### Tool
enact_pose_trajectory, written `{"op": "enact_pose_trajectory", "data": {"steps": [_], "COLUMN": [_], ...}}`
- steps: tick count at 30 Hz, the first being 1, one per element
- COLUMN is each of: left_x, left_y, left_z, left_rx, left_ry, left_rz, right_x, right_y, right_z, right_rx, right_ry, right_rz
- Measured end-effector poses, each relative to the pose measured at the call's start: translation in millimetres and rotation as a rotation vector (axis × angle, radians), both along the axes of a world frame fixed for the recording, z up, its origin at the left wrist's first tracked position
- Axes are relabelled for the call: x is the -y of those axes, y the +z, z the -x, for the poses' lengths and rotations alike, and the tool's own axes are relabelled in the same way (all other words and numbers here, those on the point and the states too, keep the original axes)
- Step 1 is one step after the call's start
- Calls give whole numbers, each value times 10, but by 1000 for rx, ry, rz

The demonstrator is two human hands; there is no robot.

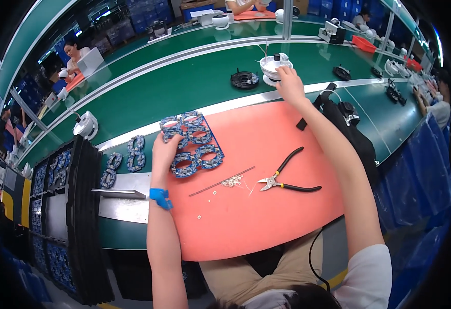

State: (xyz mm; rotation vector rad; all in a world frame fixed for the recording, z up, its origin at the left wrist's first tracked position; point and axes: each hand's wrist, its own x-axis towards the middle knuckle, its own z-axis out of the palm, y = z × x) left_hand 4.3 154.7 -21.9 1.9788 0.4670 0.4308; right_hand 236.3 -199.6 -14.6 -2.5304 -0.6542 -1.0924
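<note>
Your left hand (164,149) grasps the left edge of a blue circuit board (198,150) at the upper left of the orange mat (246,221). Your right hand (290,83) reaches forward, fingers bent at a white round housing (272,65) on the green table (184,92); whether they grip it, you cannot tell. Spread pliers (270,183) lie on the mat, near small loose pieces (233,181).

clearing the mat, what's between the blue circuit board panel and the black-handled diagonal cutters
In the head view, a thin dark rod, a pile of tiny pale pieces and fine pale strands lie between the circuit board panel and diagonal cutters.
</note>
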Motion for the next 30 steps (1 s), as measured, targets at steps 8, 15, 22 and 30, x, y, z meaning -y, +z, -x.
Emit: {"op": "enact_pose_trajectory", "data": {"steps": [8, 15, 22, 30], "left_x": [293, 298, 812, 1158], "left_y": [37, 87, 282, 556], "left_z": [128, 120, 131, 153], "left_rx": [-87, 89, 363, 310], "left_ry": [186, 215, -231, -369], "left_rz": [-687, -904, -558, -516], "right_x": [184, 201, 150, 829], "right_y": [36, 506, 431, 665], "right_z": [-223, 916, 1839, 2236], "right_rx": [113, 141, -130, -560], "right_ry": [-34, 383, 619, 586], "right_rz": [207, 129, 153, 514]}}
